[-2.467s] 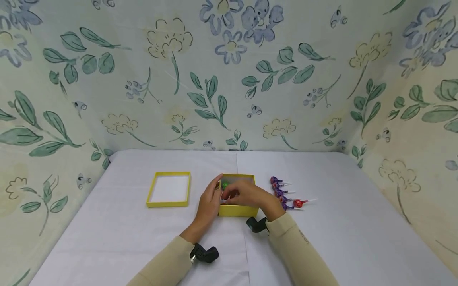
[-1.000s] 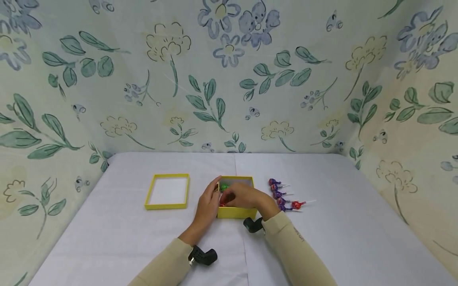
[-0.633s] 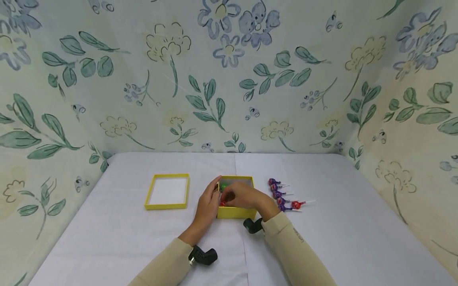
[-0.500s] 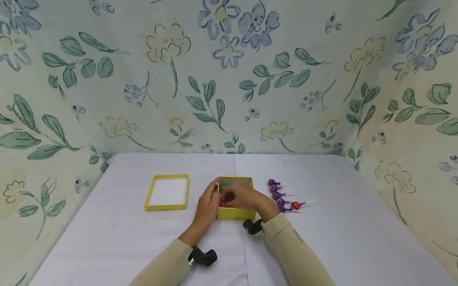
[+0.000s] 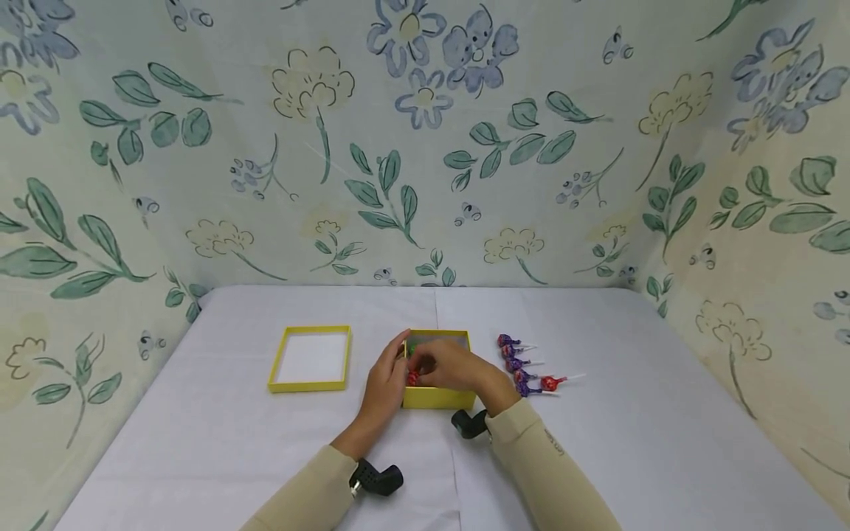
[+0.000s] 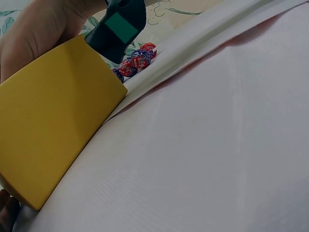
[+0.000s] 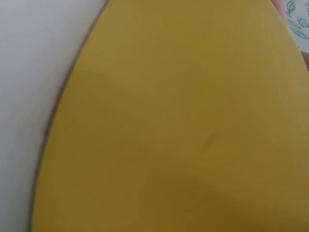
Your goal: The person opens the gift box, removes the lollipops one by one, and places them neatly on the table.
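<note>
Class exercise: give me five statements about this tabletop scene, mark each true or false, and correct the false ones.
1. The right hand reaches into the open yellow rectangular box. True.
2. The shallow yellow lid with a white inside lies apart from the box. True.
3. The left hand is on the lid. False: it touches the box's left side.
4. Every lollipop is inside the box. False: purple-wrapped, white-stick lollipops and a red-wrapped lollipop lie to its right.
5. Something small and green shows inside the box. True.
</note>
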Motion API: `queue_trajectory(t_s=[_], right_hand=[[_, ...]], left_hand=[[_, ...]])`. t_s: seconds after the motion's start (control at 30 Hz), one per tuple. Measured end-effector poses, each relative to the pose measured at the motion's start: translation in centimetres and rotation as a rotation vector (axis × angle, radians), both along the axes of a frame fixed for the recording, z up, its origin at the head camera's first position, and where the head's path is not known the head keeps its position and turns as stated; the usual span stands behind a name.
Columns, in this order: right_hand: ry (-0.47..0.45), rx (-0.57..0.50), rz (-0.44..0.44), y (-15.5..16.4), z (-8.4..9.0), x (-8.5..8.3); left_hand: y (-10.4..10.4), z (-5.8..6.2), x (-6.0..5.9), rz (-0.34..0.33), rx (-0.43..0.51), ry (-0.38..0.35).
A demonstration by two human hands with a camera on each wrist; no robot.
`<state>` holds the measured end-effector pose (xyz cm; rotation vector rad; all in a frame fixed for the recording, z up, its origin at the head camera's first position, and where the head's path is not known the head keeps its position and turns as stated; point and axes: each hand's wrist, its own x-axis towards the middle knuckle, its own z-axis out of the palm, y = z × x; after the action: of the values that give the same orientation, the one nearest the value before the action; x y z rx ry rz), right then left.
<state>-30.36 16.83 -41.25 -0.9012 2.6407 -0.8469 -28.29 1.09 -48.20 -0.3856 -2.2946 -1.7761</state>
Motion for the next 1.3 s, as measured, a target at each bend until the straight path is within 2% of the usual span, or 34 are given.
queue_trajectory(t_s=[0.27,0.57,0.97,1.3], right_hand=[[0.038,-0.028,-0.008,0.1,0.1,0.2],[0.107,-0.101,-0.007,0.6,1.2,0.6],[0.166,-0.094,-0.046,1.3,2.9,1.4],[0.163,-0.149,-0.081,2.9,3.8,2.3]], left_hand=[[0.0,0.0,0.0,-0.003,0.0,0.009],[0.0,0.1,-0.1,-0.014,0.003,0.008],[0.0,0.2,0.1,-0.006,-0.002,-0.05],[0.0,0.1,0.0,-0.009,-0.012,-0.046]])
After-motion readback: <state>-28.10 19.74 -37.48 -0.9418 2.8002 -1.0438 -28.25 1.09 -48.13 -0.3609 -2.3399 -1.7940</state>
